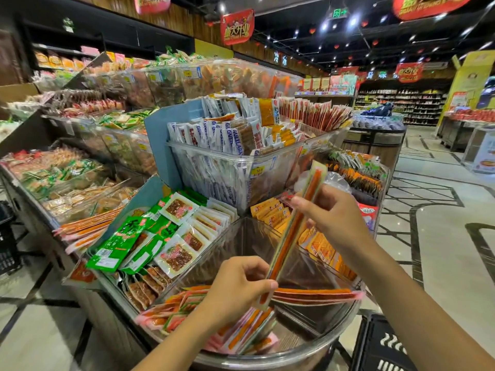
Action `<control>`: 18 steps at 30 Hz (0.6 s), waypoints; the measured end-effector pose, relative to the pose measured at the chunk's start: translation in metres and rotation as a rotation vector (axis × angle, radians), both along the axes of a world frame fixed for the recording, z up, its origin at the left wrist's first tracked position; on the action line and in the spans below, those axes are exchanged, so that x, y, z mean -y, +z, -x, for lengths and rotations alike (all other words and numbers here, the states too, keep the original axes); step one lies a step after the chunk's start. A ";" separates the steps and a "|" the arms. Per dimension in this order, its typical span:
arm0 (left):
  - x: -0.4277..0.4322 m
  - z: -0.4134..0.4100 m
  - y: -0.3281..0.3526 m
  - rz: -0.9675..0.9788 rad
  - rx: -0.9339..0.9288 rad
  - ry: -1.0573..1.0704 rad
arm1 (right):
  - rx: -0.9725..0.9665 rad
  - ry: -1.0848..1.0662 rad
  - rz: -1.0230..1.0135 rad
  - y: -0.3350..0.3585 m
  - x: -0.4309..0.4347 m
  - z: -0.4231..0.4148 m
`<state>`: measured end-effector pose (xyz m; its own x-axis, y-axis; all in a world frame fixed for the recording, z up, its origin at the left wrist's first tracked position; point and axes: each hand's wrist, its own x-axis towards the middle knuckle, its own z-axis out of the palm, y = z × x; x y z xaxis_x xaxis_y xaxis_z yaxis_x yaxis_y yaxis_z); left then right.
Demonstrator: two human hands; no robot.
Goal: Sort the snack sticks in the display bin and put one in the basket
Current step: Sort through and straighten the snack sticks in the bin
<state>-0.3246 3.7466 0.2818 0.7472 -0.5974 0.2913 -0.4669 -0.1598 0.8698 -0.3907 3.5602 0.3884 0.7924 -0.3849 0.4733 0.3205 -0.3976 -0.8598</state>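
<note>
Your left hand (238, 285) pinches the lower end and your right hand (334, 218) grips the upper part of a snack stick (297, 226) slanted above the display bin's (308, 354) front rim; it looks light, floppy and slick, so hold it near both ends.

Only the two arms of the person are in view, from the hands back to where the lower edge of the picture cuts them off. The left hand (238, 285) and the right hand (334, 212) are bare, slim-fingered and short-nailed. The left forearm (174, 346) and the right forearm (417, 303) are uncovered along all the length that shows, slender and smooth, and the wide lens swells the right one toward the corner
</note>
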 end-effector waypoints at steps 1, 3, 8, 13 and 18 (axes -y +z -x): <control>-0.001 -0.002 -0.002 -0.012 0.013 0.002 | 0.045 -0.027 0.007 0.006 0.002 0.001; -0.003 -0.006 -0.003 -0.028 0.043 0.006 | 0.091 -0.070 0.065 0.014 0.006 0.003; -0.009 -0.018 0.000 -0.115 0.108 -0.001 | 0.117 -0.096 0.091 0.013 0.007 0.007; -0.015 -0.030 0.003 -0.229 0.201 0.026 | 0.095 -0.156 0.099 0.001 0.020 0.007; -0.012 -0.039 0.004 -0.358 0.277 0.106 | 0.067 -0.302 0.279 -0.019 0.039 0.009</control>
<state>-0.2861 3.7585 0.2855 0.7326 -0.6214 0.2779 -0.6390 -0.4870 0.5955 -0.3997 3.5208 0.3694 0.6273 -0.4455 0.6388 0.2051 -0.6968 -0.6873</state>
